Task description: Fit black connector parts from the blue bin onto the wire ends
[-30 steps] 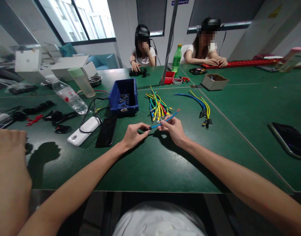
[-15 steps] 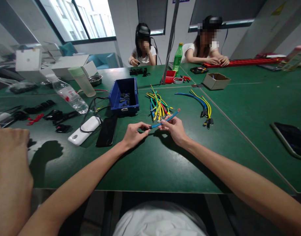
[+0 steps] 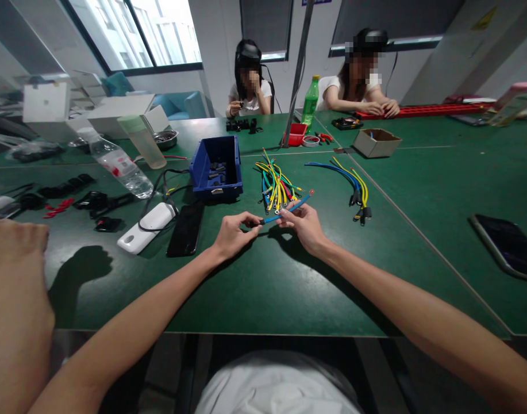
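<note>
A short blue wire (image 3: 272, 218) with a red tip is held above the green table (image 3: 289, 282). My left hand (image 3: 234, 233) pinches its near end, where a small black piece sits at my fingertips. My right hand (image 3: 304, 226) grips the wire's middle. Just beyond lies a bundle of yellow, green, blue and red wires (image 3: 275, 183). A second group of blue and yellow wires (image 3: 352, 179) with black ends lies to the right.
A blue bin (image 3: 217, 167) of black parts stands behind my left hand, with a black phone (image 3: 185, 230) and a white power bank (image 3: 145, 227) beside it. A tilted water bottle (image 3: 116, 164), a cardboard box (image 3: 376, 143) and another phone (image 3: 507, 244) lie around. Two people sit across; a co-worker's arm (image 3: 13, 299) is at the left.
Both hands have stayed on the blue wire with only small finger shifts. The person across at the left lifted a hand off the table.
</note>
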`<state>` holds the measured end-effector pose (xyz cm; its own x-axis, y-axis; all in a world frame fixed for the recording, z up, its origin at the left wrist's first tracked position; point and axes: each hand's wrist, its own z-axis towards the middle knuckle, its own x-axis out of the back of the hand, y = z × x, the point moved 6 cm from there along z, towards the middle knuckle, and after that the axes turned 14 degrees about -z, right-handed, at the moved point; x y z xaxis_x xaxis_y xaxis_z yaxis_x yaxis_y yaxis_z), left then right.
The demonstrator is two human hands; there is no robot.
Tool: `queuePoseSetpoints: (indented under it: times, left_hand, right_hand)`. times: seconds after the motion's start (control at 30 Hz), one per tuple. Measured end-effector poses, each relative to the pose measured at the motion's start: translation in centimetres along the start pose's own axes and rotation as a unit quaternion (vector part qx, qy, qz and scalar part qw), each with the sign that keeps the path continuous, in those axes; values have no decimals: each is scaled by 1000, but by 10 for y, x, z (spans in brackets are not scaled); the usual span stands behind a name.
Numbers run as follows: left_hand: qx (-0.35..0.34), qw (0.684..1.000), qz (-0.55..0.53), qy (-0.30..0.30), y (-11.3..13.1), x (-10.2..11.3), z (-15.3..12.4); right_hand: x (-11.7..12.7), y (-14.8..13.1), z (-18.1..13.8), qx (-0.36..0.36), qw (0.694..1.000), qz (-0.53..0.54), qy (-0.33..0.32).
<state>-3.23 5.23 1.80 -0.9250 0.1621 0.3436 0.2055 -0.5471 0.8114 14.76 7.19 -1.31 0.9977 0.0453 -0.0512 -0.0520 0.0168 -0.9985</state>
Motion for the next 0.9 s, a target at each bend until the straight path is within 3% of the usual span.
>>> queuePoseSetpoints:
  times: [0.43, 0.9]
  left_hand:
    - [-8, 1000, 11, -3, 0, 0, -1]
    - [16, 1000, -7, 2, -4, -1, -1]
  right_hand:
    - [2, -2, 1, 35, 999, -5, 14]
    - [1, -1, 2, 16, 1000, -2, 15]
